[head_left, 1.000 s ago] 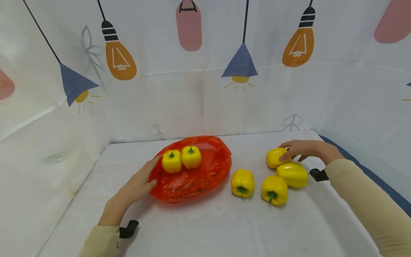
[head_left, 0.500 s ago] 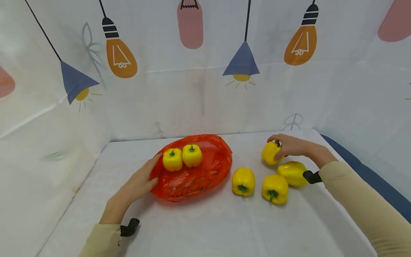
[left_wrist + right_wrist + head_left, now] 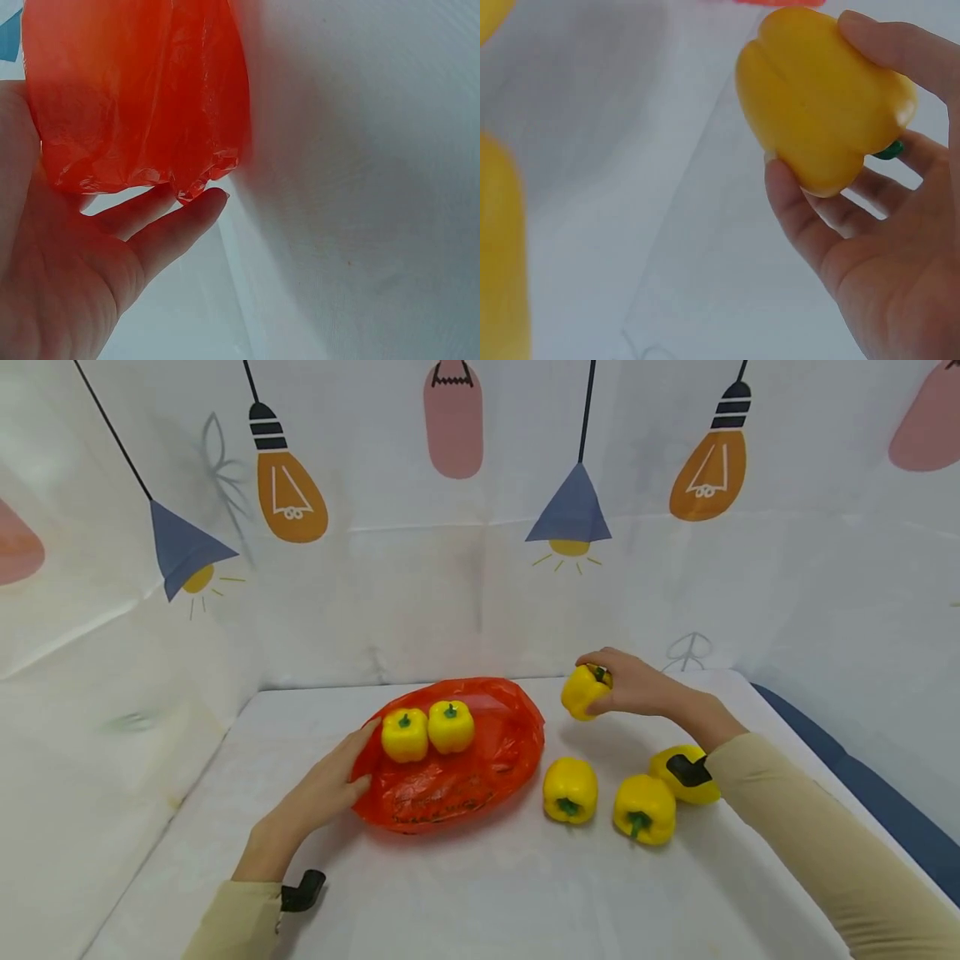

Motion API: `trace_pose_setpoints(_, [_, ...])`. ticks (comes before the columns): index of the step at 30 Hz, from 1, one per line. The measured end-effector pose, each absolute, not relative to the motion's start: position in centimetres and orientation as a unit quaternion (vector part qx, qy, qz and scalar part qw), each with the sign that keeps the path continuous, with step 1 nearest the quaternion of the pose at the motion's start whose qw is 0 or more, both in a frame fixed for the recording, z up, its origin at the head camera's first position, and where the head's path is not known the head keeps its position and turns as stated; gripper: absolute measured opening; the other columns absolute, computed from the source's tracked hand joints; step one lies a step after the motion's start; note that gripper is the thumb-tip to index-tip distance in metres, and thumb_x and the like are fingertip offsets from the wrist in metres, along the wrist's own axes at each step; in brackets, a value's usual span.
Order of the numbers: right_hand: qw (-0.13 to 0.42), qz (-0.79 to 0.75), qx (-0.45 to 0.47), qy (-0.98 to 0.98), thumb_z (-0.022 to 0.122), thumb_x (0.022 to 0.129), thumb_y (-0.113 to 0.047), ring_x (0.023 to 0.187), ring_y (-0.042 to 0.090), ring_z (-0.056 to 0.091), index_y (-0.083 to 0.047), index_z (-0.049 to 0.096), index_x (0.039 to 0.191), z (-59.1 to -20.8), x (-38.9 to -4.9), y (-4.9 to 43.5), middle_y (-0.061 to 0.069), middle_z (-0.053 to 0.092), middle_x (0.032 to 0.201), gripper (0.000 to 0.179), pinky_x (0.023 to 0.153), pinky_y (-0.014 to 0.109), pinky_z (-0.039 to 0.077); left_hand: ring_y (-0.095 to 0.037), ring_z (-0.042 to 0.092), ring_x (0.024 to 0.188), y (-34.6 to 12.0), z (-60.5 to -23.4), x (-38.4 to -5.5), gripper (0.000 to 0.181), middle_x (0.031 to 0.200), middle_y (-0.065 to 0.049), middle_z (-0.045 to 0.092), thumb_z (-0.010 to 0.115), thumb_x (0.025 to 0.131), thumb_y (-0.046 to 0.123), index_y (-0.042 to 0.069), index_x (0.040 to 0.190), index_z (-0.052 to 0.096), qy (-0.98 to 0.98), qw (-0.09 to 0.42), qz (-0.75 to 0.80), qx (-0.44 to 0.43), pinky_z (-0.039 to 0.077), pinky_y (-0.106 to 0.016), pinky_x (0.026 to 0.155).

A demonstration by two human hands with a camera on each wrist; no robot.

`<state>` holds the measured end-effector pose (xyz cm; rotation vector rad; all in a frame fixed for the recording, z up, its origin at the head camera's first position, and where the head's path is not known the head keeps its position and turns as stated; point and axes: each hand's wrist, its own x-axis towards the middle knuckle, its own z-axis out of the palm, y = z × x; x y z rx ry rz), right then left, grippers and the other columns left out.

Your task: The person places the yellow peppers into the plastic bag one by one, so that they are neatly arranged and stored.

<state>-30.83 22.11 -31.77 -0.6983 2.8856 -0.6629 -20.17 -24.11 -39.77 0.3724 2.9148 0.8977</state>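
In the head view, my right hand holds a yellow bell pepper above the table, thumb and fingers on opposite sides. The right wrist view shows this bell pepper close up, its green stem toward the palm. My left hand rests against the left edge of a wide-open red plastic bag, fingers spread and fairly straight. The left wrist view has those fingers touching the rim of the red bag. Two yellow bell peppers stand side by side in the bag, stems up.
Three more yellow bell peppers lie on the white table: one pepper right of the bag, another pepper beside it, and a third pepper behind, partly hidden by the right wrist's black camera. A white printed sheet hangs behind.
My right hand has taken hold of the rearmost bell pepper, lifted it off the table and carried it left toward the red bag. The left hand stays at the bag's edge.
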Motion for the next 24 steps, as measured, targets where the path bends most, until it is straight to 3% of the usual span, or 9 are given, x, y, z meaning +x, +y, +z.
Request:
trace_pose_setpoints(12, [0.015, -0.197, -0.279, 0.940, 0.078, 0.077, -0.036, 0.105, 0.022, 0.054, -0.016, 0.049, 0.141, -30.7, -30.9, 15.2, 0.004, 0.051, 0.125, 0.073, 0.092, 0.038, 0.055, -0.039, 0.031, 0.147, -24.4, -39.9, -20.2, 0.079, 0.164, -0.012, 0.026, 0.055, 0.095, 0.010, 0.023, 0.161, 0.014, 0.947, 0.035, 0.295, 0.124, 0.039, -0.065, 0.110])
trace_pose_setpoints(24, [0.037, -0.158, -0.279, 0.947, 0.074, 0.080, -0.039, 0.102, 0.023, 0.055, -0.017, 0.049, 0.141, -32.3, -31.1, 9.3, 0.006, 0.049, 0.121, 0.070, 0.090, 0.036, 0.056, -0.038, 0.031, 0.147, -24.3, -40.0, -20.2, 0.080, 0.163, -0.012, 0.026, 0.056, 0.094, 0.009, 0.024, 0.161, 0.014, 0.946, 0.034, 0.296, 0.124, 0.038, -0.064, 0.111])
